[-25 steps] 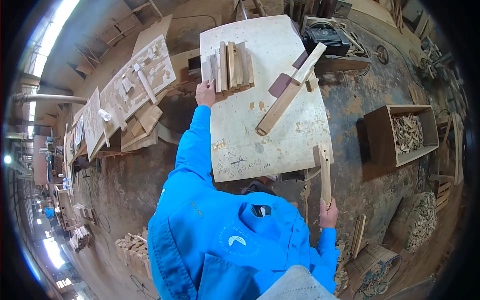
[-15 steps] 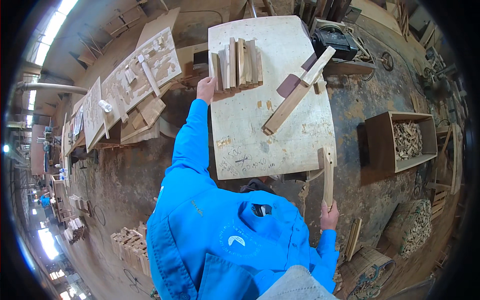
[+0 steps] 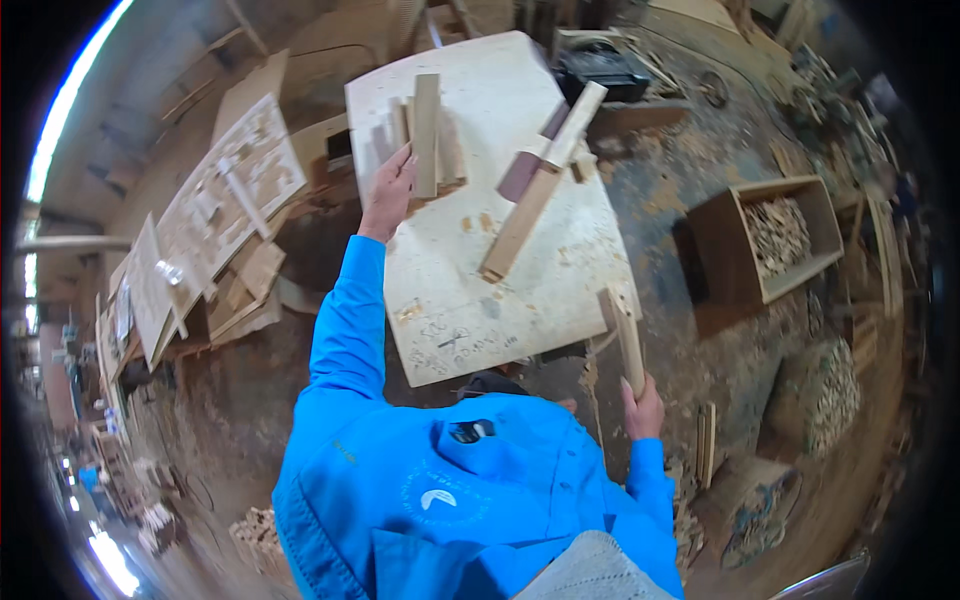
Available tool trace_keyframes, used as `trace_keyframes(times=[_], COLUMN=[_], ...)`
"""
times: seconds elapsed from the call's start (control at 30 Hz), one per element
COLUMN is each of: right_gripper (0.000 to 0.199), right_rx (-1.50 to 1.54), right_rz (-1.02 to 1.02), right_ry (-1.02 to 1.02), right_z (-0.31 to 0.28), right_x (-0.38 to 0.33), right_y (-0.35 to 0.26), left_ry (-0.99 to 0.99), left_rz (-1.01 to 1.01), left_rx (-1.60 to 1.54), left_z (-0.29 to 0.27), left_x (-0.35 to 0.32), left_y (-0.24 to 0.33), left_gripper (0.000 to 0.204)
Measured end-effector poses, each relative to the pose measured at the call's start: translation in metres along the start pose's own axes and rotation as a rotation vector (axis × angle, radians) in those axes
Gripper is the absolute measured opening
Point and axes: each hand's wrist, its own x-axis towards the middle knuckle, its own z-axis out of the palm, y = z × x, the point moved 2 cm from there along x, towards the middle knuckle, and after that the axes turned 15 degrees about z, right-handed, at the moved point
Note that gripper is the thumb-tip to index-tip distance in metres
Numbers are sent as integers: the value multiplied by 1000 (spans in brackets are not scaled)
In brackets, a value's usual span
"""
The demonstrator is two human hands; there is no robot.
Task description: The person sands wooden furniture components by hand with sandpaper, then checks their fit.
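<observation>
While looking down from the head camera, see a pale work table (image 3: pixel 520 300) filling the middle, up toward twelve o'clock. Left hand (image 3: pixel 388 192) stretched far out at eleven o'clock, fingers wrapped around a flat wood slat (image 3: pixel 426 135) standing up on end. More short wood pieces (image 3: pixel 400 130) lying right beside that slat, touching it, on the far part of the table. Right hand (image 3: pixel 642 408) low at four o'clock, just off the near table corner, fist tight around the bottom of a thin wood stick (image 3: pixel 626 335) pointing up. Long wood beam (image 3: pixel 542 185) lying slanted across the table at one o'clock, well apart from both hands. Open wooden box (image 3: pixel 765 240) full of small wood bits on the floor at three o'clock. Flat boards (image 3: pixel 210 215) leaning at nine to ten o'clock. Blue jacket sleeves (image 3: pixel 345 330) running up from six o'clock.
</observation>
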Motion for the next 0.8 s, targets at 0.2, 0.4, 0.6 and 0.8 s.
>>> trace_keyframes(times=[0.2,0.4,0.6,0.8], right_gripper=[50,47,43,46], right_rx=[-87,-66,-43,-91], right_rz=[51,38,26,41], right_ry=[85,108,102,96], right_z=[12,8,4,5], right_x=[3,0,0,2], right_y=[-9,-11,-21,-9], left_ry=[-173,-155,-233,-285], left_rz=[174,102,144,146], left_rx=[246,511,550,845], left_z=[137,187,198,211], left_x=[39,99,124,109], left_y=[-37,-101,-129,-107], left_gripper=[40,43,42,40])
